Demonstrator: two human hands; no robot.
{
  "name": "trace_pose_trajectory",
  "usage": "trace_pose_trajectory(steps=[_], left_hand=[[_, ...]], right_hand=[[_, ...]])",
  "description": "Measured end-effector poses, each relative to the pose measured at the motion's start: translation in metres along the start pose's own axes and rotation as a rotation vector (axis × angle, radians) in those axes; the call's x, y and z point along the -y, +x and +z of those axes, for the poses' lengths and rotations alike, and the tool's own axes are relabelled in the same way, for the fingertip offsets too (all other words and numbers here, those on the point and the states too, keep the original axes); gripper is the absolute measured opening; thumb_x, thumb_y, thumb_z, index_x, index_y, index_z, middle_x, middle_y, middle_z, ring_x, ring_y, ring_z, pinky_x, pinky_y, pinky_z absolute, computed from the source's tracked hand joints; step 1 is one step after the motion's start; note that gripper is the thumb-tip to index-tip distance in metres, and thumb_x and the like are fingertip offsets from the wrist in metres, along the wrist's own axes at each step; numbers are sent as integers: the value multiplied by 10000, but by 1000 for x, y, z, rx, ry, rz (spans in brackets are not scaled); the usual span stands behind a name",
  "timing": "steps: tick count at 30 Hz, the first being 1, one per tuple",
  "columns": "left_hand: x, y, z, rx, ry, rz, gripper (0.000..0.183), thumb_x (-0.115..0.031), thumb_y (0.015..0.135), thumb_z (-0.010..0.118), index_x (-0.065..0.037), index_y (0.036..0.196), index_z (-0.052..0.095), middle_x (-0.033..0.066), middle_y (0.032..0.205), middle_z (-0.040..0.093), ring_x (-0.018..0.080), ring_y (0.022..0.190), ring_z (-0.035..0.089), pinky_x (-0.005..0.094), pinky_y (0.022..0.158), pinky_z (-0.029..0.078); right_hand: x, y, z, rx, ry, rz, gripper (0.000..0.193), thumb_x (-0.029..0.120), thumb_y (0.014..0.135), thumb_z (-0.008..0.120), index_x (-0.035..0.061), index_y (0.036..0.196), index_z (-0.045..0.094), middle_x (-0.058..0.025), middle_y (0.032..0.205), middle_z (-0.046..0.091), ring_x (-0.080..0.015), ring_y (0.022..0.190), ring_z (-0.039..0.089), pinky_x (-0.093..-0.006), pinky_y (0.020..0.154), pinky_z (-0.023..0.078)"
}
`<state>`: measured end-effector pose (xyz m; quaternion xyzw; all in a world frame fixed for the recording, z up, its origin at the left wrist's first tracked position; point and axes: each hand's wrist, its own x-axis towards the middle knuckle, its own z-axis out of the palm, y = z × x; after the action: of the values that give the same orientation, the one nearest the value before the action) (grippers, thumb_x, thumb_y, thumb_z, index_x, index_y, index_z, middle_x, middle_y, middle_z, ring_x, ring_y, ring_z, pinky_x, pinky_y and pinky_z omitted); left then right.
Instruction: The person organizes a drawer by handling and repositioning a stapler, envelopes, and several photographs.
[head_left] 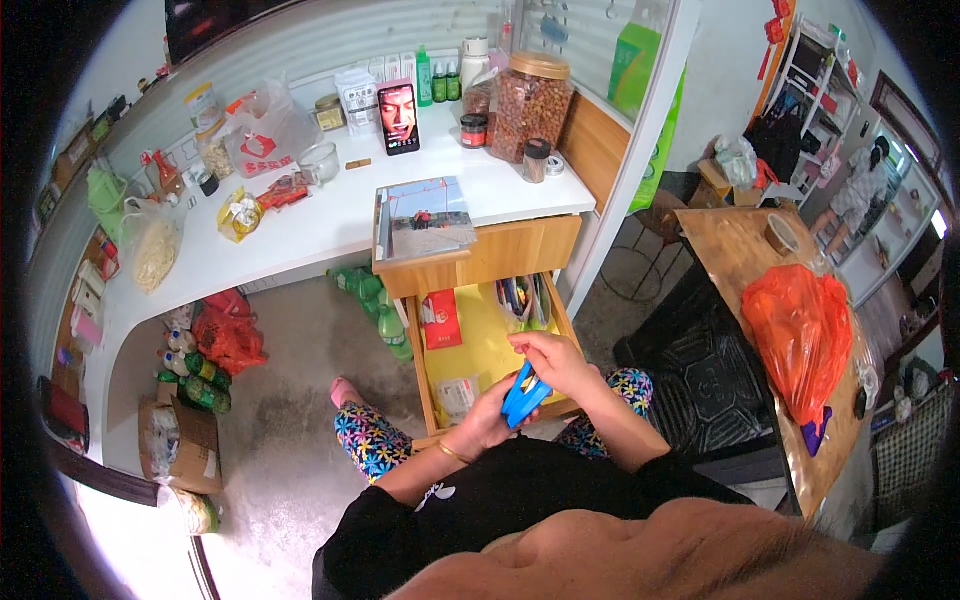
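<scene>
Over the front of the open drawer (477,350), my left hand (485,422) is closed around a blue folded object (526,398) whose kind I cannot make out. My right hand (556,362) is at its upper end with the fingers bent together; what they pinch, if anything, is too small to tell. Yellow lining covers the drawer's bottom. Inside it lie a red packet (441,319), a small clear plastic bag (458,396) and upright booklets or pouches (522,300) at the back right.
Above the drawer, a picture-covered booklet (425,222) lies on the white desk (310,225). Farther back stand a phone (399,120) and a big jar of nuts (530,110). At right, a brown table (720,240) bears a red plastic bag (797,335). A cardboard box (190,445) and bottles are at left.
</scene>
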<state>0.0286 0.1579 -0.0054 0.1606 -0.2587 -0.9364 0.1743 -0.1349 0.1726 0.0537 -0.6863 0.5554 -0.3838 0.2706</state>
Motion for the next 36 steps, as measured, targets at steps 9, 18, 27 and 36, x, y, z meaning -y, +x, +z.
trace_pose_trajectory(steps=[9,18,27,36], left_hand=[[7,10,1,-183,-158,107,448,-431,930,292,-112,1219,417,90,1124,540,235,1008,542,415,840,452],[12,6,2,-184,22,113,445,-430,934,294,-124,1239,401,82,1113,544,234,985,549,420,804,470],[7,6,-9,-153,-129,182,418,-378,940,329,-116,1262,375,76,1097,528,219,975,530,367,814,459],[4,3,-5,-144,-190,139,421,-382,931,361,-117,1255,402,95,1182,515,245,1038,522,398,853,447]], right_hand=[[14,-16,39,-41,-312,-334,312,4,785,476,43,1087,543,-137,1078,580,-302,1158,461,-533,1021,210],[18,-6,36,-14,-317,-315,360,16,774,469,16,1131,512,-186,1148,540,-297,1160,462,-470,1045,227],[22,4,38,2,-412,-292,347,31,765,473,13,1109,515,-210,1118,544,-331,1126,474,-468,1026,261],[23,-3,49,3,-366,-273,409,-6,771,445,18,1178,476,-212,1163,523,-343,1145,459,-483,1018,257]])
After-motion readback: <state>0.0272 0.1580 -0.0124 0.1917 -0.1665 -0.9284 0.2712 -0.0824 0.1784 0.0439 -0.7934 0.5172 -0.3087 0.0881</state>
